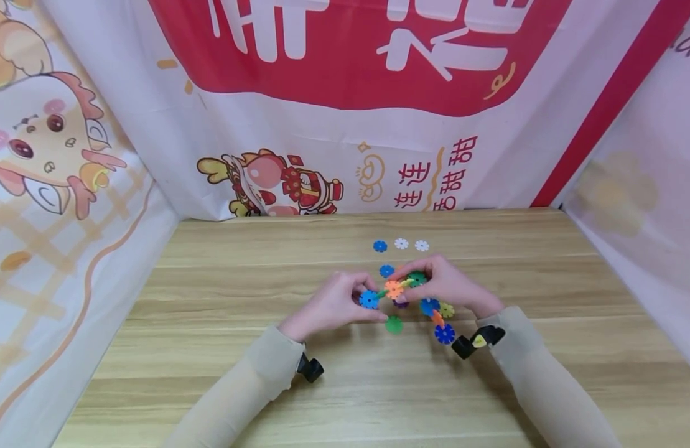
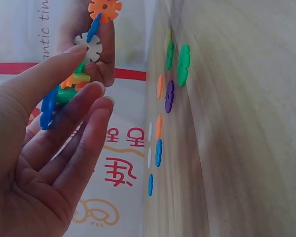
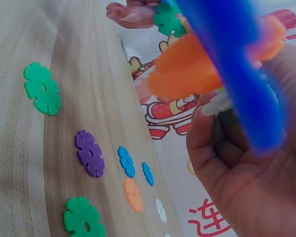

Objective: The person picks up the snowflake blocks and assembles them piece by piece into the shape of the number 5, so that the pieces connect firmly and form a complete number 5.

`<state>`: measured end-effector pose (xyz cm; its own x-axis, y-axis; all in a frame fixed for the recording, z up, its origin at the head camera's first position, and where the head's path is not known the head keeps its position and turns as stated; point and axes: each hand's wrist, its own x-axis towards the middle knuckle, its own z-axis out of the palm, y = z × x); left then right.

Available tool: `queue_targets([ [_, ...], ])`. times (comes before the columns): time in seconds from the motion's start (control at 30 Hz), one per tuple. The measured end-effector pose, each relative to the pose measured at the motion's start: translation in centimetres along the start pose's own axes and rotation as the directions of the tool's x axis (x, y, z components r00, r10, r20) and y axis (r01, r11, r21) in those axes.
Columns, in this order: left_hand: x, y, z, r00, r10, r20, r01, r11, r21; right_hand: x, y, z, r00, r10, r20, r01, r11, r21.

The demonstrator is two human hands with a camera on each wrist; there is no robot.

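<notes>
- We see a chain of interlocked, notched plastic discs in mixed colours (image 1: 394, 289) raised above the pale wood-grain table (image 1: 345, 386), between both hands.
- The right hand (image 1: 448, 283) pinches the chain, hiding part of its middle; from the right wrist, its nearest blue and orange discs blur.
- The left hand (image 1: 336, 302) lies loosely spread around the chain's round blue end disc (image 1: 369, 300); we cannot tell whether it touches.
- Below, a notched purple plastic disc (image 3: 89, 153) is mostly covered in the head view.
- There, the chain's long axis runs left to right, then bends, its dark blue end pointing toward the person.
</notes>
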<state>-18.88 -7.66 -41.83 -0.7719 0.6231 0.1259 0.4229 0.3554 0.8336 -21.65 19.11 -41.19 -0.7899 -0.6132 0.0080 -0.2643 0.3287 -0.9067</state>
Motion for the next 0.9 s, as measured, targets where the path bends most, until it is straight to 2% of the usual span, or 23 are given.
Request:
queue_targets([
  [0.1,-0.1,-0.1,0.1,0.999,-0.009,-0.033,0.008,1.000,-0.025,-0.1,0.0,-0.1,1.000,-0.002,-0.018,0.003,1.000,0.018],
  [0.23,-0.4,0.0,0.1,0.993,-0.029,-0.114,0.021,0.997,-0.068,-0.9,0.1,-0.5,0.995,0.030,-0.095,-0.028,0.999,0.017],
  [0.33,-0.7,0.0,0.2,0.982,-0.047,-0.185,0.031,0.996,-0.086,-1.7,0.3,-0.8,0.987,0.065,-0.144,-0.066,0.998,-0.004],
  [0.43,-0.8,-0.2,0.3,0.967,-0.061,-0.249,0.039,0.995,-0.090,-2.3,0.6,-1.0,0.985,0.076,-0.153,-0.075,0.997,0.009],
  [0.63,-0.9,-0.3,0.7,0.945,-0.060,-0.321,0.028,0.994,-0.105,-2.6,0.4,-1.3,0.979,0.118,-0.165,-0.098,0.987,0.124],
  [0.77,-1.0,-0.2,0.9,0.942,-0.016,-0.336,-0.020,0.994,-0.106,-2.3,0.1,-1.5,0.968,0.166,-0.186,-0.142,0.981,0.135],
  [0.9,-1.3,0.0,0.8,0.938,0.080,-0.338,-0.110,0.991,-0.070,-2.1,0.0,-1.8,0.963,0.184,-0.198,-0.166,0.981,0.105],
])
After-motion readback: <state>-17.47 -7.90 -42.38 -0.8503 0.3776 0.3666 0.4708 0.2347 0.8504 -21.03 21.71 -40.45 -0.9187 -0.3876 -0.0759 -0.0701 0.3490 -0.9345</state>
